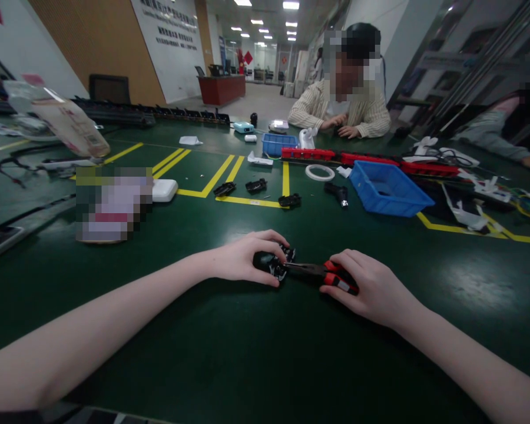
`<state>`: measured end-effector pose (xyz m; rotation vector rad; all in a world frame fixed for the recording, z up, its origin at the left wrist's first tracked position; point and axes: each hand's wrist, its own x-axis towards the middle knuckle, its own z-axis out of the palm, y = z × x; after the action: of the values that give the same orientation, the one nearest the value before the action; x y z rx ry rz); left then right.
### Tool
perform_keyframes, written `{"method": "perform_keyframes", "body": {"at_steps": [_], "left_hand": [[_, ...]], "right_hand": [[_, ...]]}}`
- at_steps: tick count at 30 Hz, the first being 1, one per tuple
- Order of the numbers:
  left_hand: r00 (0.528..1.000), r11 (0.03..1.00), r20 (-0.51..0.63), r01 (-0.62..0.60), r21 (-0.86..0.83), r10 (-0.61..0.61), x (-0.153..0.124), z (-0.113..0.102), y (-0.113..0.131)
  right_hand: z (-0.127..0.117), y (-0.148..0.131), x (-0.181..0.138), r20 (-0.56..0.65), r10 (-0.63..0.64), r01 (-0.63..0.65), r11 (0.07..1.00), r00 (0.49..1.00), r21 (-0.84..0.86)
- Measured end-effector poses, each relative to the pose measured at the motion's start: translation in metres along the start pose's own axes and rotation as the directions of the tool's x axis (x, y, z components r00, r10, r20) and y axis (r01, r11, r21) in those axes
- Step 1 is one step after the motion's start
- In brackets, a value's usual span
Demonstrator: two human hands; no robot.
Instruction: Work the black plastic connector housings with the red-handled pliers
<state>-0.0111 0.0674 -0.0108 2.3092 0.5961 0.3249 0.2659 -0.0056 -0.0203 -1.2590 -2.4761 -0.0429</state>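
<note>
My left hand [246, 257] is closed around a small black plastic part [276, 262] that rests on the dark green table [247, 353]. My right hand [368, 285] grips the red and black handles of a pair of pliers [322, 272]. The pliers' thin jaws point left and reach into the black part. Both forearms lie low over the table near its front edge.
Three more small black parts [256, 186] lie beyond, along yellow floor-style lines. A black tool [337, 193], a white tape ring [320, 172], a blue bin [386, 188] and red strips [366, 159] sit further back. A person in a striped shirt [342, 109] works across the table.
</note>
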Motion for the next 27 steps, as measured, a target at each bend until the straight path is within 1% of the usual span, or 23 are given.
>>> {"method": "perform_keyframes", "body": {"at_steps": [6, 10, 17, 21, 23, 27], "left_hand": [[0.998, 0.999, -0.030, -0.046, -0.013, 0.046, -0.0006, 0.0017, -0.0034], [0.997, 0.998, -0.043, -0.064, -0.023, 0.063, -0.0006, 0.0022, -0.0053], [0.996, 0.997, -0.056, -0.068, -0.032, 0.067, -0.0003, 0.0028, -0.0071], [0.998, 0.999, -0.053, -0.044, -0.005, 0.044, -0.0008, 0.0024, -0.0039], [0.996, 0.999, -0.073, -0.047, 0.014, 0.048, -0.0009, 0.0031, -0.0026], [0.994, 0.994, -0.098, -0.040, 0.100, 0.049, -0.0005, 0.0056, -0.0017]], "right_hand": [[0.0027, 0.0071, -0.0009, -0.018, -0.026, 0.026, 1.000, 0.999, 0.001], [0.0043, 0.0051, -0.0009, -0.031, -0.033, 0.033, 0.999, 0.999, -0.008], [0.0067, 0.0015, -0.0013, -0.081, -0.065, 0.057, 0.994, 0.995, -0.098], [0.0075, 0.0038, -0.0013, -0.092, -0.108, 0.092, 0.982, 0.990, -0.165], [0.0076, 0.0043, -0.0010, -0.095, -0.126, 0.108, 0.978, 0.987, -0.178], [0.0080, 0.0057, 0.0000, -0.120, -0.162, 0.136, 0.971, 0.979, -0.198]]}}
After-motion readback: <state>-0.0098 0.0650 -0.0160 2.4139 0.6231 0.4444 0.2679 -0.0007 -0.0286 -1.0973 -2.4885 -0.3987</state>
